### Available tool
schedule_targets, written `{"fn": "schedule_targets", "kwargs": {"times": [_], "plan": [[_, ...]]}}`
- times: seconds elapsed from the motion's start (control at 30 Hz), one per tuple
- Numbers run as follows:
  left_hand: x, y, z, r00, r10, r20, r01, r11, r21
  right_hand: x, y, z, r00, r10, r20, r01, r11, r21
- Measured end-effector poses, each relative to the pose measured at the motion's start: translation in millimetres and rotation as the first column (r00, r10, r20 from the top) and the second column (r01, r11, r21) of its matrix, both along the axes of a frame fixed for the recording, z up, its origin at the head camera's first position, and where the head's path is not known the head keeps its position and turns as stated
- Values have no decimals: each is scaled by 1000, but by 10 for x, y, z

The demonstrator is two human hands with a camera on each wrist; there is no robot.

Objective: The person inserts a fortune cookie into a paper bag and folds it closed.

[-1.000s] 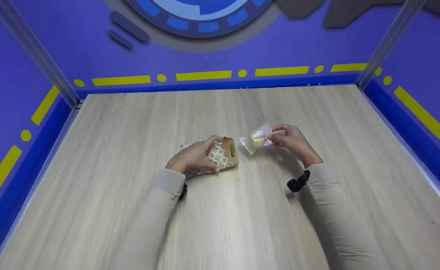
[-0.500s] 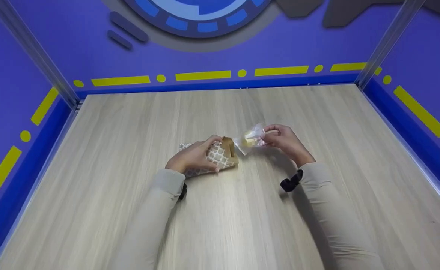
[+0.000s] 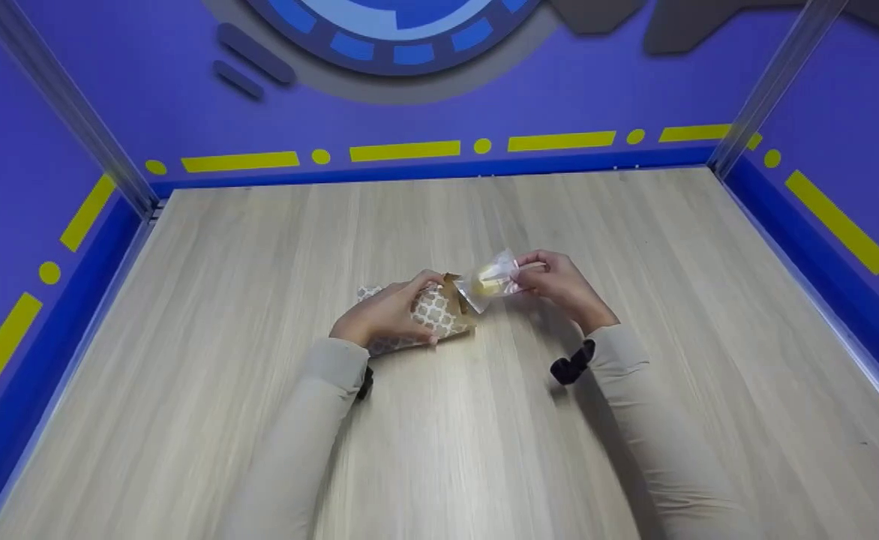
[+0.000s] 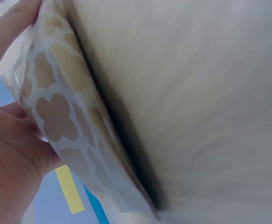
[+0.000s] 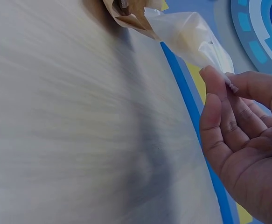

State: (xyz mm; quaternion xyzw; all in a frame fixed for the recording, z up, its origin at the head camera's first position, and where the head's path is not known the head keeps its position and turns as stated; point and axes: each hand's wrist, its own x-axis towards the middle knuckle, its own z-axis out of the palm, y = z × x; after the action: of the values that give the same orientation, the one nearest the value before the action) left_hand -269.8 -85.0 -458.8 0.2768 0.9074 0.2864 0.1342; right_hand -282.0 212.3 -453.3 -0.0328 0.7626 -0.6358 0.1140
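A brown paper bag [image 3: 439, 312] with a white lattice pattern lies on its side, its mouth facing right. My left hand [image 3: 388, 313] grips it from above, thumb on the near side and fingers over the far side. My right hand [image 3: 564, 288] pinches the right end of a clear plastic packet [image 3: 490, 279] with something pale yellow inside. The packet's free end overlaps the bag's mouth in the head view. Seen from the right wrist, thumb and fingertips hold the packet's [image 5: 191, 39] gathered corner, and its far end meets the brown bag opening [image 5: 138, 17].
Both hands work over a light wood-grain table [image 3: 274, 247]. Blue-purple panels [image 3: 409, 120] with yellow markings stand along the back and both sides, joined by metal corner posts [image 3: 777, 82]. A black wrist camera [image 3: 573, 364] sits on the right cuff.
My right hand has moved left with the packet, bringing its free end from apart from the bag to its mouth. The left hand and bag have stayed in place.
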Motion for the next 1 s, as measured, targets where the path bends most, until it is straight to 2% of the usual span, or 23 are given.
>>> {"fn": "schedule_targets", "kwargs": {"times": [0.7,1.0], "plan": [[8,3,3,1000,22,11,-22,1000,-4,-17,-230,-67,999,8,45,-7,1000,-10],[9,2,8,1000,11,21,-11,1000,6,-17,-320,-82,994,34,107,-31,999,-23]]}}
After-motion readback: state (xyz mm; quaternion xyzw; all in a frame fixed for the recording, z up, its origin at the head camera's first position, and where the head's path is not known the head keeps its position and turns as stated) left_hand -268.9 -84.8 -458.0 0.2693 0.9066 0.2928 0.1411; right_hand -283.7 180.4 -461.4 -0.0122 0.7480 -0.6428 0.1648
